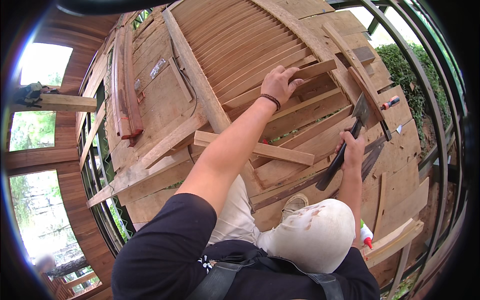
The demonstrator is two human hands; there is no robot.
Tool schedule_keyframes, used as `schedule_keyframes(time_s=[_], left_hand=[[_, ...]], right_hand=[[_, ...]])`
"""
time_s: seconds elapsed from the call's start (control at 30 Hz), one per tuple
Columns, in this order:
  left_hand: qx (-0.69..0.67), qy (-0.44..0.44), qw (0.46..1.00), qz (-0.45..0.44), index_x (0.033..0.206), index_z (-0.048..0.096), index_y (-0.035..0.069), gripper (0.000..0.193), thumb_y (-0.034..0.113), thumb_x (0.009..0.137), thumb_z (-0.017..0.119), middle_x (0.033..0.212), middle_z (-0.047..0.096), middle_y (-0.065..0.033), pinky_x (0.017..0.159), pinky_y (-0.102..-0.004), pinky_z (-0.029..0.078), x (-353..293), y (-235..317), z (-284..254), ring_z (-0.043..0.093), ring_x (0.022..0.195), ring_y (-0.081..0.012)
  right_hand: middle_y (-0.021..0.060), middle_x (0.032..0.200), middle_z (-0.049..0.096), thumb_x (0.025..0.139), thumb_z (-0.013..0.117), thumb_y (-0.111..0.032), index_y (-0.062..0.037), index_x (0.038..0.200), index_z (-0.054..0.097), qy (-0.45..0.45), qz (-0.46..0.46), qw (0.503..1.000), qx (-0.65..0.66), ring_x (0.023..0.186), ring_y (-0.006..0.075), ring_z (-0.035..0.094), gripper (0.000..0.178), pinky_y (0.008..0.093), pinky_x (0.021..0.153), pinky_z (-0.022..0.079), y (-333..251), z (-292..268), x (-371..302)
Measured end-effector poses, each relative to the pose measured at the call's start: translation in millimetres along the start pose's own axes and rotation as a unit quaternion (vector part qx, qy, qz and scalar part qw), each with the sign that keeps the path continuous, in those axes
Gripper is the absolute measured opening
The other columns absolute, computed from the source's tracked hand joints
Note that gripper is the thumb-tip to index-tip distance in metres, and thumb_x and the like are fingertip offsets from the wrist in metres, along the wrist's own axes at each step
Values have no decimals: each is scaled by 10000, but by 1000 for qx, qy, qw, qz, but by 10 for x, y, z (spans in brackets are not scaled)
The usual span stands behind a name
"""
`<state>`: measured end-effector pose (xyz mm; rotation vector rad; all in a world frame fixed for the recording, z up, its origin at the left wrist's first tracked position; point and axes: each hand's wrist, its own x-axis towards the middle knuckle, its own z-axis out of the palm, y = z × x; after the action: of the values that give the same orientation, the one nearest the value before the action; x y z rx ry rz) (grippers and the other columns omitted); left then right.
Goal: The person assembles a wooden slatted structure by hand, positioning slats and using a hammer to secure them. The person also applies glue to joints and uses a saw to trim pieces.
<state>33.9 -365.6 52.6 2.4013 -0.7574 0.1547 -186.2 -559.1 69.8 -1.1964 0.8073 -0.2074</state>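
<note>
Rough planks (160, 120) make up the work surface, with windows (47, 215) in a timber wall off to the left and greenery (415, 70) past the metal bars on the right. On the planks lies a wooden frame, and the slat (317, 70) is at its open part, crosswise, just below a close row of slats (240, 45), its right end by the right rail (312, 35). The left hand (280, 84) has the slat pinched, thumb on the near side and fingers bent over the upper edge; how hard they press, I cannot tell. A beaded bracelet (270, 100) circles that wrist. The right hand (354, 147) has its fingers wrapped round the black handle of a bladed tool (334, 170), the broad blade pointing up and away. Under the left forearm, a loose board (287, 154) slants over the left rail (197, 70). Near the blade, to its right, is a screwdriver (390, 103); a saw (371, 162) lies just beside the right hand. Farther out, a red-capped bottle (366, 233) sits beyond the right knee (315, 235), and long boards (125, 90) are piled at the far left, near a clear bag (158, 67)
</note>
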Motion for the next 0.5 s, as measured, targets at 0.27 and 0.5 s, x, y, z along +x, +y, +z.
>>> schedule_keyframes(time_s=[0.27, 0.5], left_hand=[[4, -1, 1000, 3, 1235, 732, 167, 410, 449, 937, 718, 991, 667, -132, 882, -456, 534, -6, -15, 25, 663, 997, -337], [20, -18, 1000, 2, 1268, 721, 165, 447, 465, 937, 717, 1015, 674, -146, 885, -457, 537, -67, 8, 76, 662, 1015, -354]], right_hand=[[32, 687, 514, 844, 672, -90, -58, 1050, 523, 16, 21, 1000, 16, 478, 156, 514, 256, 319, 435, 440, -23, 30, 6], [26, 706, 528, 869, 664, -122, -52, 1081, 536, 6, 14, 1000, -5, 509, 145, 531, 258, 304, 460, 462, -14, 3, 4]])
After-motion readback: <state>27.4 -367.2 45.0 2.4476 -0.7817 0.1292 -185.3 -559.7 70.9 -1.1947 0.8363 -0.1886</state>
